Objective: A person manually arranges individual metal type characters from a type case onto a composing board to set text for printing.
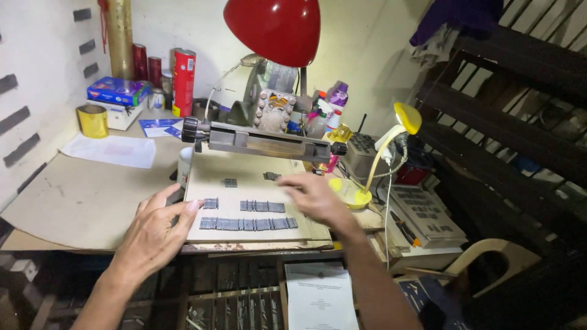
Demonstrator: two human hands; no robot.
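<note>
My left hand (pixel 156 229) rests flat on the left edge of a tan board (pixel 214 168), thumb beside a short block of small grey metal pieces (pixel 210 203). My right hand (pixel 312 197) hovers over the board's right side, fingers spread, blurred, just right of a middle row of metal pieces (pixel 262 206). A longer row of metal pieces (pixel 247 223) lies along the board's near part. Two loose grey pieces (pixel 230 183) lie farther back. Neither hand holds anything.
A metal bar clamp (pixel 260 142) spans the board's far edge. A red lamp shade (pixel 274 27) hangs above. A yellow gooseneck lamp (pixel 403 119), cans (pixel 182 82), a gold roll (pixel 93 120), bottles, a blue box and paper crowd the desk. A wooden chair (pixel 489 260) stands at right.
</note>
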